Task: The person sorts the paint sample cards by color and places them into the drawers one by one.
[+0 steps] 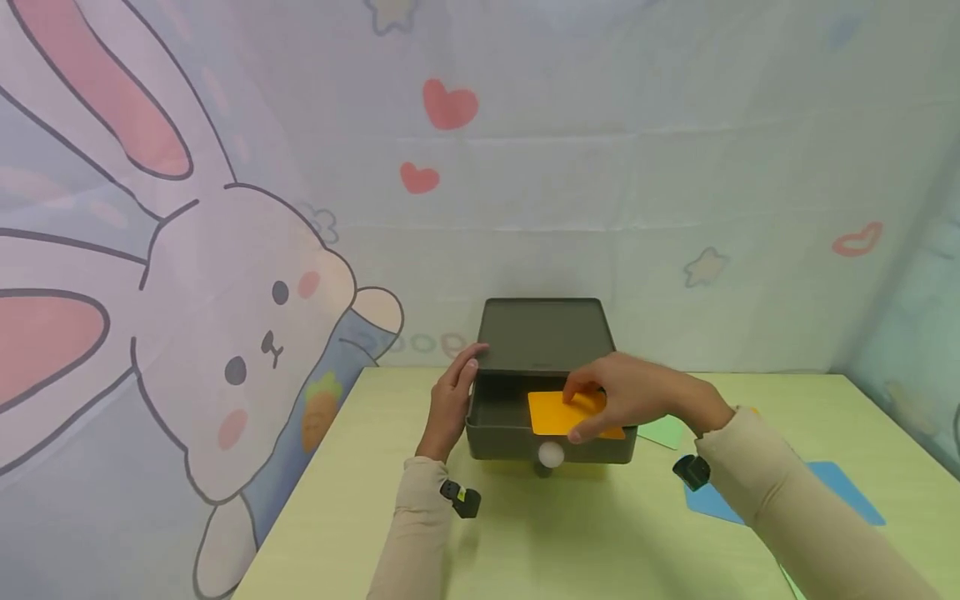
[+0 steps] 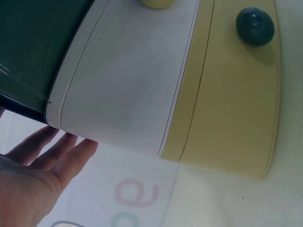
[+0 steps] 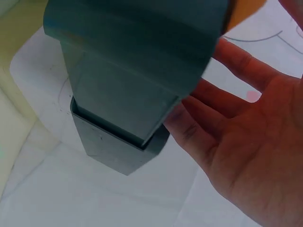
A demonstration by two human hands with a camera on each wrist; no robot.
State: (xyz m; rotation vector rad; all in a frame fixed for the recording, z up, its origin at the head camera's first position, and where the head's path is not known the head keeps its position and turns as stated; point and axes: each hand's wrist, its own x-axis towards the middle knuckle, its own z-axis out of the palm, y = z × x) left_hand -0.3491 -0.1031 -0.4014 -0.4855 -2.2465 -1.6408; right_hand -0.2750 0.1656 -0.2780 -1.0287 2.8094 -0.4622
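Note:
A dark grey-green drawer (image 1: pixel 495 442) with a white knob (image 1: pixel 551 454) is pulled out at the top of a small drawer cabinet (image 1: pixel 546 333). Over its opening, my right hand (image 1: pixel 633 390) pinches an orange card (image 1: pixel 547 412) between thumb and fingers. The card lies across the drawer's front rim. In the right wrist view, the card shows only as an orange corner (image 3: pixel 246 14) beyond the drawer. My left hand (image 1: pixel 448 408) rests on the cabinet's left side, its fingers (image 2: pixel 71 158) extended along the edge in the left wrist view.
Below the pulled-out drawer sit a white drawer (image 2: pixel 123 80) and a yellow drawer (image 2: pixel 232 109) with a dark knob (image 2: pixel 254 26). On the table (image 1: pixel 337 500) to the right lie a green card (image 1: pixel 662 432) and blue cards (image 1: pixel 847 492), partly behind my right arm. A printed cloth (image 1: pixel 547 167) hangs behind.

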